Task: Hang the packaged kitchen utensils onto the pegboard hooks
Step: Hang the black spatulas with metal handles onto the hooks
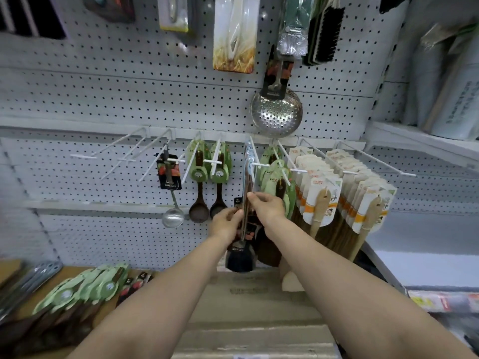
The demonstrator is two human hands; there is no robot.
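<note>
At pegboard [103, 99], centre hook [255, 156]: packaged utensils [247, 187] seen edge-on, a thin upright stack, top ends up at the hook; can't tell if they're threaded on.
Left hand [226, 224]: fingers curled round the stack's lower part from the left side.
Right hand [267, 207]: thumb and fingertips pinch the stack's near edge from the right, just above the left hand.
Below hands: dark utensil on a black card [239, 257], hangs behind the left wrist; what holds it is hidden.
Left of stack: steel ladle [172, 216] and two brown spoons on green cards [198, 211], each on its own hook.
Right of stack: more green-card packs [274, 174], then two rows of wooden spatulas [321, 203] in white and orange packs.
Above: perforated skimmer [276, 112] hanging on the board.
Counter [70, 270], lower left: green-card spoons [85, 288] lying in an overlapping pile.
Under arms: cardboard box [254, 307].
</note>
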